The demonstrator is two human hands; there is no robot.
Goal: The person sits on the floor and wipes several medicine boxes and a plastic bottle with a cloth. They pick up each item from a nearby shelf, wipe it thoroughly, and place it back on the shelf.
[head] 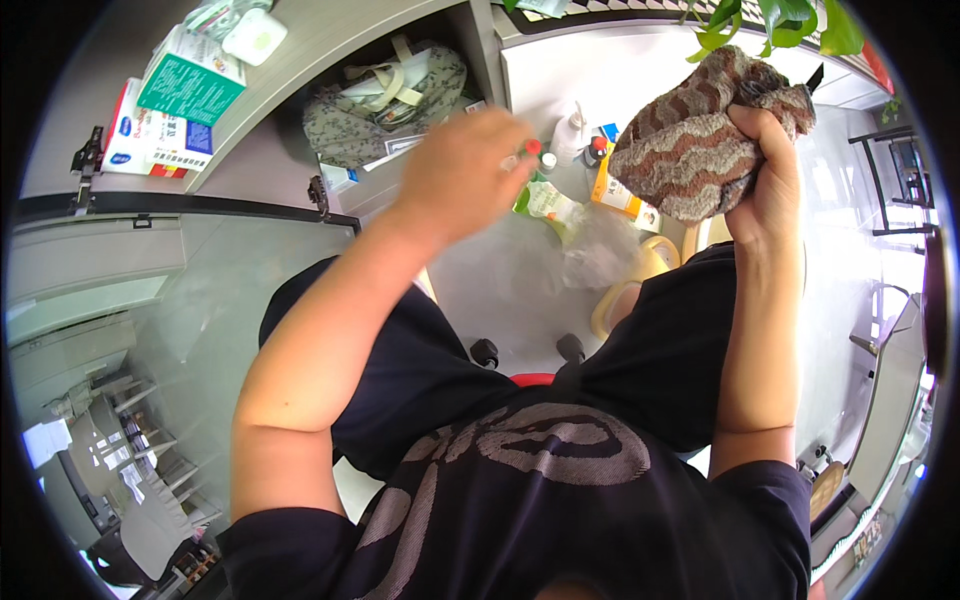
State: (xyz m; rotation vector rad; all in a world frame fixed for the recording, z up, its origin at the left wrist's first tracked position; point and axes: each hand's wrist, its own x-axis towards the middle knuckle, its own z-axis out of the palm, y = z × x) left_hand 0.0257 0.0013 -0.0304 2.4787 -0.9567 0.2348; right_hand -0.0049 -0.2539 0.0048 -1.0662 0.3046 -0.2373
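My right hand (pixel 772 176) grips a bunched, fuzzy cloth (pixel 682 150) with wavy brown, grey and beige stripes, the thumb pressed on its near side. My left hand (pixel 457 176) is raised in front of the open cabinet and blurred by motion. Its fingers are curled, and I cannot tell whether anything small is between them. Just beyond its fingertips are a red-capped bottle (pixel 532 147) and a white pump bottle (pixel 571 139). A dark bottle with a red cap (pixel 598 150) is close to the cloth's left edge.
A floral fabric bag (pixel 382 105) sits inside the cabinet; a green-and-white box (pixel 193 79) is on its upper left. Below my hands lie an orange-and-white box (pixel 615 187), a green-and-white packet (pixel 551 201) and a clear plastic bag (pixel 604 244). Plant leaves (pixel 780 22) hang at upper right.
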